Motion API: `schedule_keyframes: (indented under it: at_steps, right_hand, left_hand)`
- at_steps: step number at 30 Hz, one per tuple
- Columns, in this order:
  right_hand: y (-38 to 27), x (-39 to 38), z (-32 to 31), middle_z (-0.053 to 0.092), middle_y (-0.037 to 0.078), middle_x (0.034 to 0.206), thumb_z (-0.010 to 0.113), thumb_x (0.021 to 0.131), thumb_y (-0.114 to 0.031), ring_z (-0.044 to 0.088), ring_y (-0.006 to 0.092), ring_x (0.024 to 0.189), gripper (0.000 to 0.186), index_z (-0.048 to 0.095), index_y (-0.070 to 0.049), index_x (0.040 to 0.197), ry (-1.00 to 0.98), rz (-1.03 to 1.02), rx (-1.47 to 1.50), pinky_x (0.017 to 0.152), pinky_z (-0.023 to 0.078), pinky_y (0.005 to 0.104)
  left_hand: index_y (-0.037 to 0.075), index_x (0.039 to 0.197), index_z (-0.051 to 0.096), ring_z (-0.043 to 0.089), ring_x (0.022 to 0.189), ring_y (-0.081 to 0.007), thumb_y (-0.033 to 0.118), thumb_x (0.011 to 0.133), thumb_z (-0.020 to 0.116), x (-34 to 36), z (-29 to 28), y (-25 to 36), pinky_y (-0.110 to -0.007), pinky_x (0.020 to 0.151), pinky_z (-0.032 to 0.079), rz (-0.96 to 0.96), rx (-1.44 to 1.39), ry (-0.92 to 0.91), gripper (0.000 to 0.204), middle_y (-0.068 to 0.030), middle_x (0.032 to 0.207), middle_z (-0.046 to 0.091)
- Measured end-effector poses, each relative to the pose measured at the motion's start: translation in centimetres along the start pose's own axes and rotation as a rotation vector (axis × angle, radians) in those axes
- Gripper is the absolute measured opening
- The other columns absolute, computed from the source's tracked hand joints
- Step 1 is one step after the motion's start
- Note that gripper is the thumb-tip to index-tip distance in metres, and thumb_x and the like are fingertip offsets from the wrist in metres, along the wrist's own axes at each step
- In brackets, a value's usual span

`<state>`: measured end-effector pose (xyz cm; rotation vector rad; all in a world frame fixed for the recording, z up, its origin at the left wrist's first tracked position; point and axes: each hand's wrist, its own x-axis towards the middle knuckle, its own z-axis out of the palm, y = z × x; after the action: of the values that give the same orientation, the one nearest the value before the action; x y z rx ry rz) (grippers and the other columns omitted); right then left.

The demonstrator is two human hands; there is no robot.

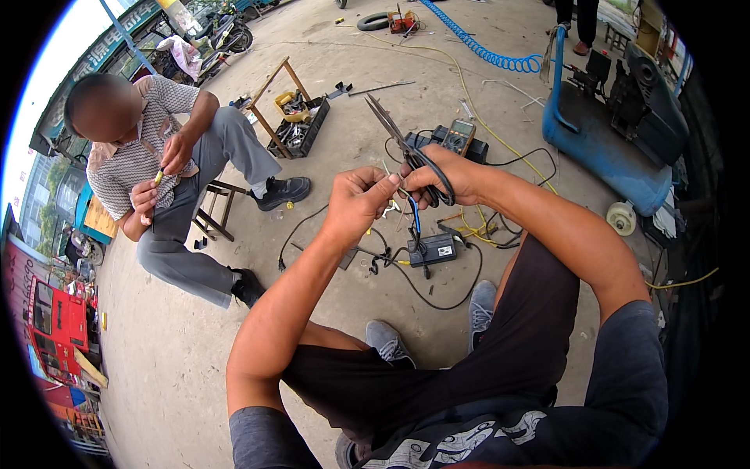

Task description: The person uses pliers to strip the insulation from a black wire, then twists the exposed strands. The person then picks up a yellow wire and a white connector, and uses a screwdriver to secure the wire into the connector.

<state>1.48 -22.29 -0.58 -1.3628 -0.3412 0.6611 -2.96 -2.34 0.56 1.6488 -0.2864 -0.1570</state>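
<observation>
- On the concrete ground (187, 367), as landmark, one black box (423, 255) with one white label (446, 252).
- Above the black box, with the left hand (361, 199), pinching one wire (415, 216), blue in part, running down toward the box; grip together on its upper end, half hidden by fingers.
- Also above the black box, with the right hand (439, 176), holding one pair of dark scissors (391, 123), long blades pointing up and away; grip clamped around the handles, fingertips close to the left ones, contact impossible to tell.
- Around the black box, dark cords (448, 308) and yellow cords (478, 228), too tangled to count.
- Just beyond the black box, one handheld meter (458, 137).
- Beyond and left of the black box, one tool crate (314, 129).
- Well left of the black box, one seated person (133, 160), holding one thin yellow tool (159, 177), with one wooden stool (224, 209) below.
- Beyond and right of the black box, one blue tank (590, 168).
- Nearer than the black box, two grey shoes (384, 340).
</observation>
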Motion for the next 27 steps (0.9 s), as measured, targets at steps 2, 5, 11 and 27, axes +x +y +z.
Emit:
schedule_keyframes:
  at_steps: [2,5,11,27]
  right_hand:
    - [-0.07,-0.06,0.09,0.059,0.009,0.071,0.065,0.079,-0.009,0.060,0.0159,0.057,0.019,0.058,0.005,0.090,-0.003,-0.002,-0.009,0.051,0.052,0.0272]
    - [-0.26,-0.24,0.18,0.059,0.009,0.071,0.065,0.079,-0.010,0.060,0.0155,0.056,0.018,0.059,0.005,0.088,-0.003,-0.004,-0.025,0.050,0.052,0.0263]
    - [-0.18,-0.28,0.05,0.059,0.009,0.071,0.065,0.080,-0.011,0.060,0.0156,0.054,0.018,0.059,0.005,0.087,-0.002,-0.008,-0.040,0.050,0.052,0.0259]
    - [-0.29,-0.34,-0.38,0.059,0.009,0.073,0.067,0.082,-0.012,0.060,0.0156,0.056,0.023,0.056,0.004,0.094,0.000,-0.013,-0.006,0.051,0.053,0.0269]
  left_hand:
    - [0.004,0.072,0.059,0.043,0.050,-0.0066,0.019,0.092,0.069,0.09,-0.04,-0.41,-0.024,0.047,0.031,-0.001,-0.016,0.019,0.027,0.0009,0.059,0.052]
    - [0.004,0.072,0.059,0.042,0.050,-0.0066,0.018,0.091,0.069,0.16,-0.04,-0.54,-0.024,0.046,0.031,-0.011,-0.003,0.038,0.026,0.0009,0.059,0.052]
    - [0.004,0.072,0.060,0.042,0.049,-0.0065,0.018,0.091,0.070,0.25,0.01,-0.68,-0.024,0.046,0.031,-0.005,0.011,0.051,0.025,0.0008,0.058,0.052]
    - [0.001,0.074,0.062,0.045,0.050,-0.0076,0.020,0.091,0.069,0.41,-0.64,-0.23,-0.023,0.047,0.035,0.024,-0.050,0.111,0.026,-0.0013,0.061,0.053]
